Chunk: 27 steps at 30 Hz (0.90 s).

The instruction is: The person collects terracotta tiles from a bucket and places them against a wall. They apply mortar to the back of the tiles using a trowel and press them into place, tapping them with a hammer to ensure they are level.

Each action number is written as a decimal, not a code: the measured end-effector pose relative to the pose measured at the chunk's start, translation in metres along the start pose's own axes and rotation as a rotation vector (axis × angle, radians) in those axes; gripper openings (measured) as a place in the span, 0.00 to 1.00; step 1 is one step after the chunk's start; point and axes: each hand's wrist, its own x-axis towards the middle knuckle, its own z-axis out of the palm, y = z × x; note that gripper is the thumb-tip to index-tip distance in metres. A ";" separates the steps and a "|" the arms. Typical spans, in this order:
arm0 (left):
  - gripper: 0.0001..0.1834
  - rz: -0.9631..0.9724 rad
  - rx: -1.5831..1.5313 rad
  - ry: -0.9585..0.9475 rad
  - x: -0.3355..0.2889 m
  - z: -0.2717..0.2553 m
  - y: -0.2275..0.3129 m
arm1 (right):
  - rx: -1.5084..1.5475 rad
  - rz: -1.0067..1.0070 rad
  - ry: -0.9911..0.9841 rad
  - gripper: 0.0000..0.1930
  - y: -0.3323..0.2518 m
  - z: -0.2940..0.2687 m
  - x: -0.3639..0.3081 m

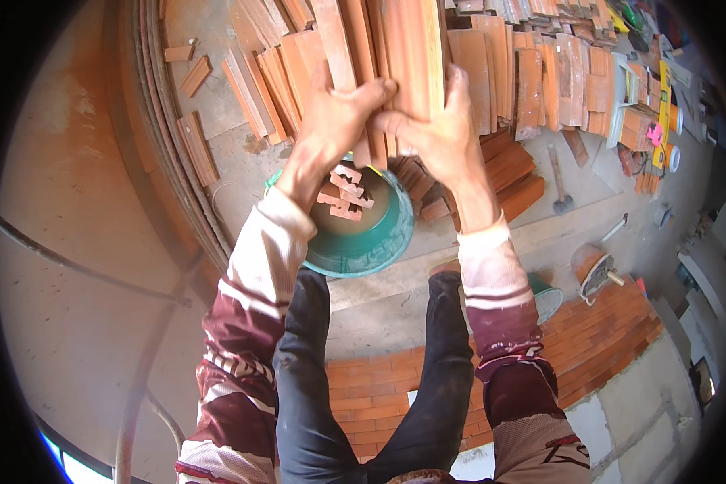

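Both hands grip a stack of long terracotta tiles [407,56] held upright in front of me. My left hand [339,121] wraps the stack's left side, fingers curled over its front. My right hand [440,129] clasps the right side. Directly below the hands sits a green round basin [379,242] with several small notched terracotta pieces [343,194] in it. My dark-trousered legs stand below the basin on grey concrete.
More tiles lie piled on the floor behind [540,81] and loose at left [198,145]. A hammer [558,181] lies to the right, a trowel [593,270] further down. Laid brick-tile paving [605,331] covers the floor at lower right. A curved concrete edge [169,161] runs on the left.
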 end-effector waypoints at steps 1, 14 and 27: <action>0.34 -0.067 -0.001 -0.012 -0.011 -0.001 0.007 | 0.027 0.067 -0.020 0.45 -0.020 0.001 -0.013; 0.31 -0.559 -0.233 0.207 -0.299 -0.008 -0.070 | 0.096 0.695 -0.242 0.41 -0.018 0.038 -0.279; 0.36 -1.037 0.310 -0.045 -0.189 -0.048 -0.213 | 0.452 1.324 -0.191 0.16 0.121 0.059 -0.220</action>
